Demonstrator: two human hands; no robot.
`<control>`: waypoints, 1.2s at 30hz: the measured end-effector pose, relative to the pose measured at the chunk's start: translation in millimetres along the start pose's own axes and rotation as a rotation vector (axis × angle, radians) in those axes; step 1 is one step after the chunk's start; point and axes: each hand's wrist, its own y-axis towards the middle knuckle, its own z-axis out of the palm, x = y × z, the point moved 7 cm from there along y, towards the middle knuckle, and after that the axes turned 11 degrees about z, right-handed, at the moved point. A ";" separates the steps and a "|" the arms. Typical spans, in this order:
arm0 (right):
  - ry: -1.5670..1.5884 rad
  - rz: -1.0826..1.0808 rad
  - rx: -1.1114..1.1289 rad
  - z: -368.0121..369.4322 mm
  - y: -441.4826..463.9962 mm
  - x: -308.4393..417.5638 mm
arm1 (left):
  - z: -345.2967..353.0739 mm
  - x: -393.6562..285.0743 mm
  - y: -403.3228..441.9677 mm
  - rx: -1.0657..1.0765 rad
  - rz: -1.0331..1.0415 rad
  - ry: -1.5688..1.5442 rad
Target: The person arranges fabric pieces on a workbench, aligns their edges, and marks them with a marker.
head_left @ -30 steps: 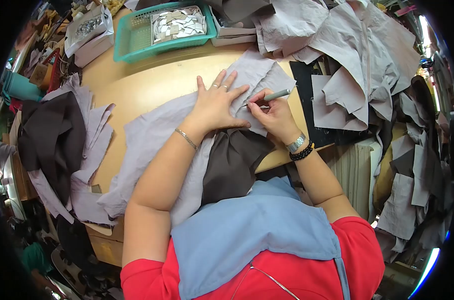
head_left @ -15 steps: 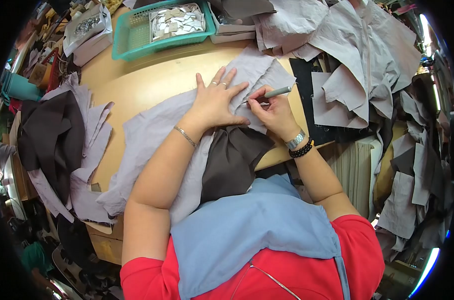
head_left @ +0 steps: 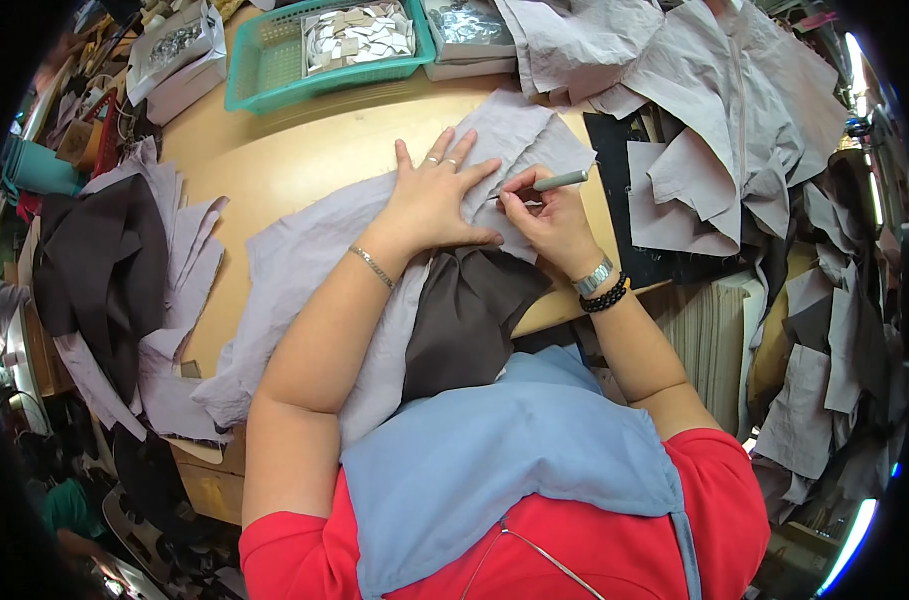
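Observation:
My left hand (head_left: pixel 441 203) lies flat with spread fingers on a light grey cloth (head_left: pixel 319 235) that stretches across the wooden table (head_left: pixel 274 165). Just right of it, my right hand (head_left: pixel 551 222) is closed around a grey-green pen (head_left: pixel 562 180), its writing end down at the cloth and hidden by the fingers. Below my left hand, a dark brown cloth (head_left: pixel 469 325) hangs over the table's front edge, beside the light grey one.
A green basket (head_left: pixel 236 75) with small white pieces stands at the back, between boxes of small metal parts (head_left: pixel 179 45). Dark and grey cloths (head_left: pixel 104 270) lie at the left. More grey cloth (head_left: pixel 689 80) is piled at the right. A person's green sleeve (head_left: pixel 69 508) shows at lower left.
The dark cloth over the box behind the table has moved away, uncovering the small parts there. Both hands have kept nearly the same place and pose.

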 end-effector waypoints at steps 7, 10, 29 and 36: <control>-0.089 -0.029 -0.004 0.6 -0.2 5.4 | 0.4 0.4 0.5 -0.003 -0.001 -0.002; -0.041 -0.018 -0.013 -0.3 0.7 1.1 | -0.8 -0.1 0.4 0.001 -0.003 -0.002; -0.338 -0.157 -0.347 -53.3 6.9 16.2 | -3.8 -1.9 2.9 0.002 -0.041 -0.027; -0.441 -0.088 -0.399 -91.0 68.0 -5.4 | -4.9 -2.1 8.3 -0.008 -0.118 -0.082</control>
